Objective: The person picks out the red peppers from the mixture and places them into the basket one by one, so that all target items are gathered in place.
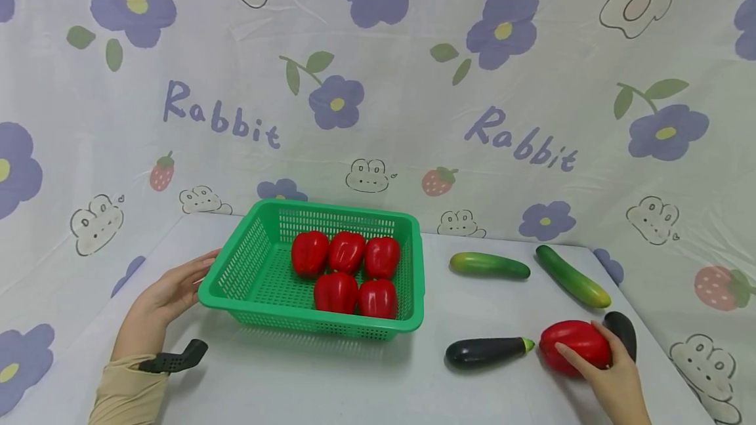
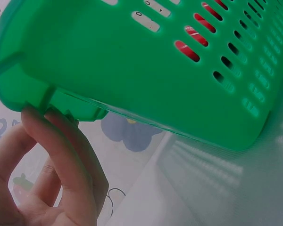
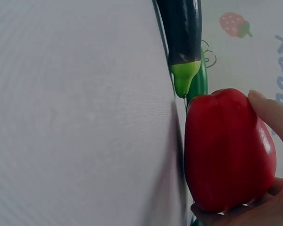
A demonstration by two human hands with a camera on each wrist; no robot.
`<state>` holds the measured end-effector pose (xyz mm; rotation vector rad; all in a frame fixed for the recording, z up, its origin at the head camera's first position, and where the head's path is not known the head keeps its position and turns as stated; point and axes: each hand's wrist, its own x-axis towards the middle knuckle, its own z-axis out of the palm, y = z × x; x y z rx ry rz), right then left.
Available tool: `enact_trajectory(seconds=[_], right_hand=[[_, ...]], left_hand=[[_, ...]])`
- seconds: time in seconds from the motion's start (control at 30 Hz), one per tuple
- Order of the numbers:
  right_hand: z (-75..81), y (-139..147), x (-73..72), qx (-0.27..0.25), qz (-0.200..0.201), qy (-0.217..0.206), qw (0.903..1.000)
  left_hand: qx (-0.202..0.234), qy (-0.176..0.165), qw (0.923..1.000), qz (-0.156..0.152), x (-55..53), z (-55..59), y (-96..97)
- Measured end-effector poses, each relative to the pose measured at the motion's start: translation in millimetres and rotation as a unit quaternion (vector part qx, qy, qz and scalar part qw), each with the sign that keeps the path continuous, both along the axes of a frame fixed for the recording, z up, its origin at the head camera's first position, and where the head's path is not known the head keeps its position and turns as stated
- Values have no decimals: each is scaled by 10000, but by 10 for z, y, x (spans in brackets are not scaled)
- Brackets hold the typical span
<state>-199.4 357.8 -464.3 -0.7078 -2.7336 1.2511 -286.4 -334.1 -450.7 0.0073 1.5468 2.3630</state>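
Observation:
On the right, my right hand (image 1: 619, 376) grips a glossy red bell pepper (image 1: 573, 341), thumb on one side and fingers round the other. The right wrist view shows this pepper (image 3: 228, 150) close to the tabletop. A dark eggplant (image 1: 487, 352) with a green stem end lies just left of it; another eggplant (image 1: 621, 334) is partly hidden behind the pepper and hand. On the left, my left hand (image 1: 171, 290) holds the rim of a green plastic basket (image 1: 319, 318), its fingertips curled at the edge in the left wrist view. Several red bell peppers (image 1: 347, 252) sit inside.
Two green cucumbers, one lying crosswise (image 1: 490, 265) and one slanted (image 1: 571, 275), are on the white table (image 1: 331, 379) behind the eggplants. A cloth (image 1: 378, 136) printed with flowers and rabbits hangs behind the table. A black strap mount (image 1: 177, 358) juts from the left wrist.

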Motion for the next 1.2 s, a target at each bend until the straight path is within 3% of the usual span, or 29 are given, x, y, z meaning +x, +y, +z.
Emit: enact_trajectory(seconds=[0.7, 1.2], right_hand=[[333, -156, -153, 22, 3, 714, 9974], [516, -468, -350, -217, 723, 1310, 9885]], left_hand=[[22, 0, 10000, -35, -13, -11, 2], [64, -72, 10000, 18, -5, 3, 5]])
